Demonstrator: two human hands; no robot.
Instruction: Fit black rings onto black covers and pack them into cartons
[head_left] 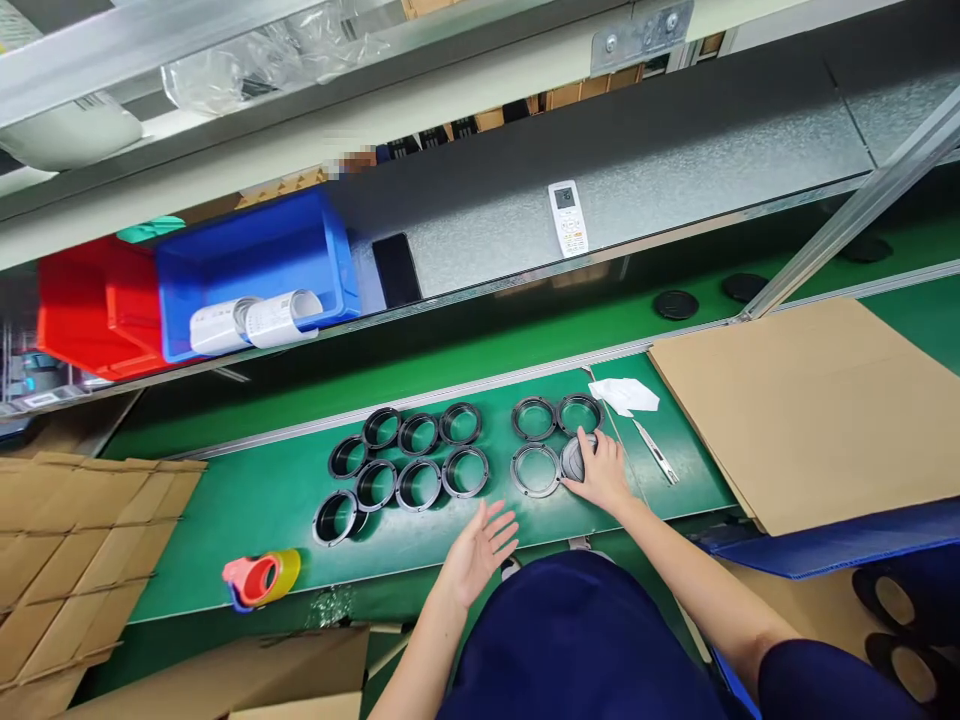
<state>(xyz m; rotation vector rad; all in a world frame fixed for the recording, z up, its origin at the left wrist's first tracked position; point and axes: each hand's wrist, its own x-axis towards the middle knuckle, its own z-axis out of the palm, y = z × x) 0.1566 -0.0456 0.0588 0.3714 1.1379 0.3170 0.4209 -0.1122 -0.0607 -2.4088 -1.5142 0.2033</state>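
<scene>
My right hand (604, 474) is closed around a dark grey round part (573, 462) with a ridged or layered look, low over the green bench; its underside is hidden. Close beside it lies a thin black ring (517, 480), and two more rings, a left one (514, 420) and a right one (561, 424), sit just behind. My left hand (480, 552) hovers near the bench's front edge, palm up with fingers spread and nothing in it. To its upper left stand several short black cylindrical rings (398, 489) in loose rows.
A utility knife (655, 452) and a crumpled white sheet (626, 395) lie right of the rings. Cardboard sheets (817, 410) cover the bench's right side. A tape dispenser (261, 580) is at front left. The shelf above holds a blue bin (255, 265), phone (397, 270) and remote (568, 218).
</scene>
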